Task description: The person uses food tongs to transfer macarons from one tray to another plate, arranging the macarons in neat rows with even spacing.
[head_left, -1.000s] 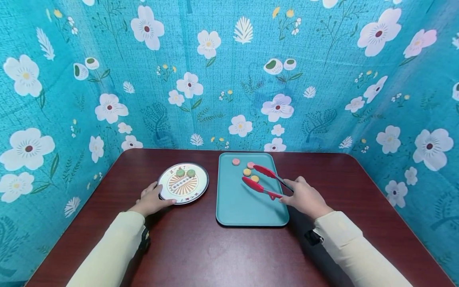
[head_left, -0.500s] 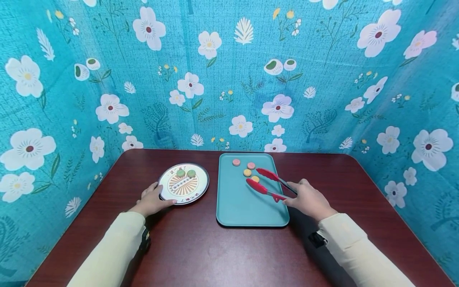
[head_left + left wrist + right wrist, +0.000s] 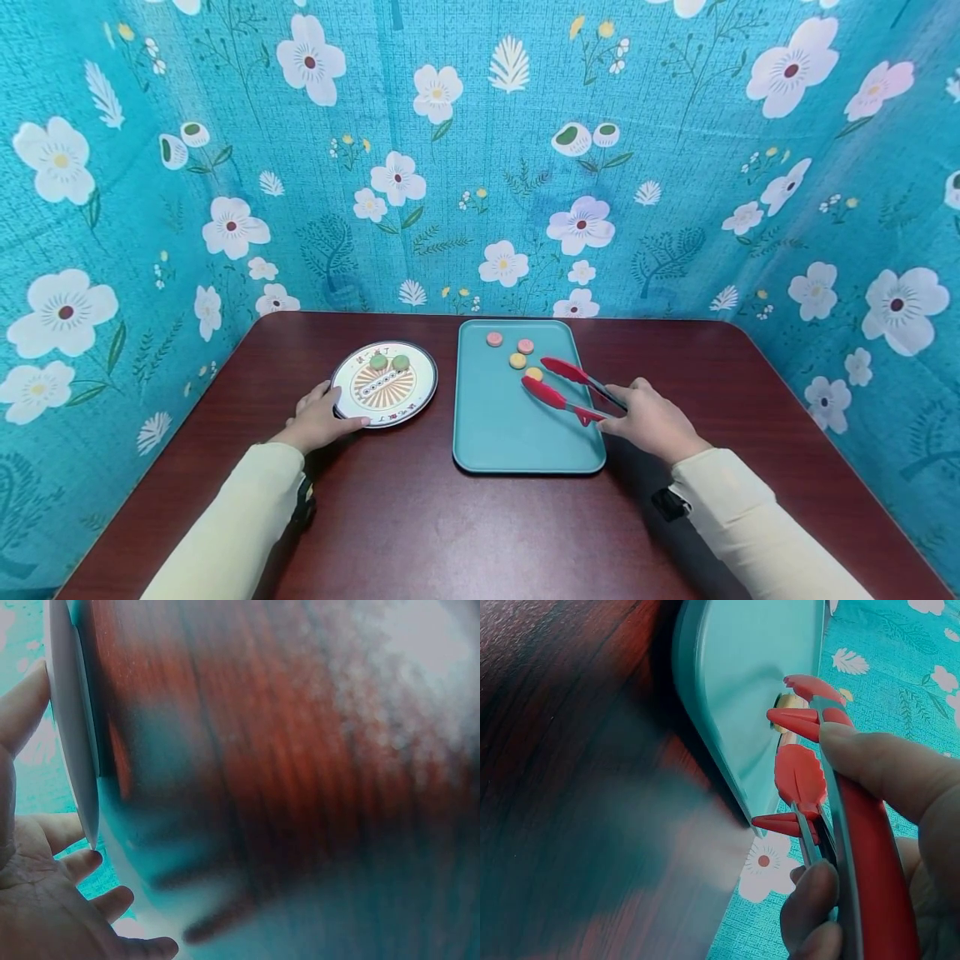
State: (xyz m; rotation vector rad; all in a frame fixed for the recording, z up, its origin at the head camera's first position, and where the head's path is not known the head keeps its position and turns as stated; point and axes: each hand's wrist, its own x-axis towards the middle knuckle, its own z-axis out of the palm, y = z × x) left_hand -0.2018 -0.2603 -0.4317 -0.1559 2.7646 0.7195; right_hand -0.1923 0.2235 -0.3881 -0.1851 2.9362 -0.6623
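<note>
My left hand rests at the near-left rim of a round white plate, thumb and fingers spread along the edge. In the left wrist view the plate appears edge-on against the fingertips. Two green macarons lie on its far part. With my right hand I hold red-headed tongs, their arms spread apart and nothing gripped between them. The tong heads hover over the teal tray, right by a yellow macaron. Another yellow macaron and two pink macarons lie farther back.
The dark reddish-brown table carries both plate and tray, which stand side by side with a narrow gap. A blue floral cloth hangs behind the table and along its sides.
My right hand has drawn the tongs a little to the right and towards me, so their heads overlap the macarons less. The left hand and plate have stayed in place.
</note>
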